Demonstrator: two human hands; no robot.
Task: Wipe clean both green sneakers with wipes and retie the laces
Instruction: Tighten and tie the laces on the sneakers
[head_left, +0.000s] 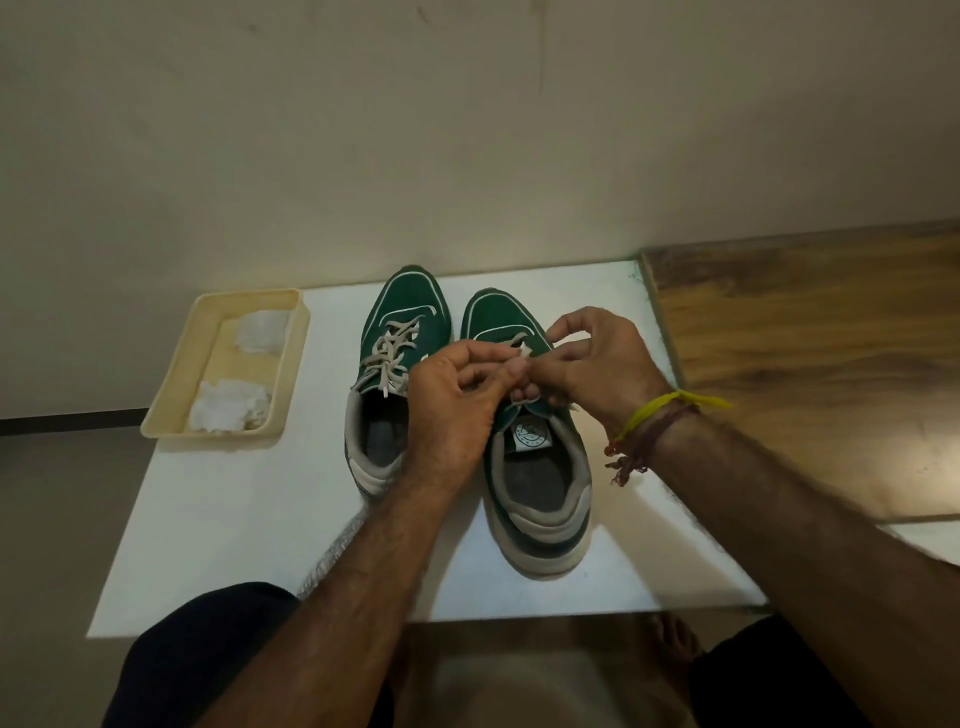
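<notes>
Sneakers side by side on white board: left sneaker (397, 358) laced and tied, right sneaker (535, 467) mid-tying, lace (519, 353) pinched between left hand (452, 400) and right hand (597, 364); crumpled wipes (228, 405) in tray (171, 384).

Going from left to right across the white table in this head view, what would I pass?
Cream tray holding two crumpled wipes → left green sneaker, laces tied → right green sneaker, whose laces both hands are working on → wooden surface past the table's right edge.
</notes>
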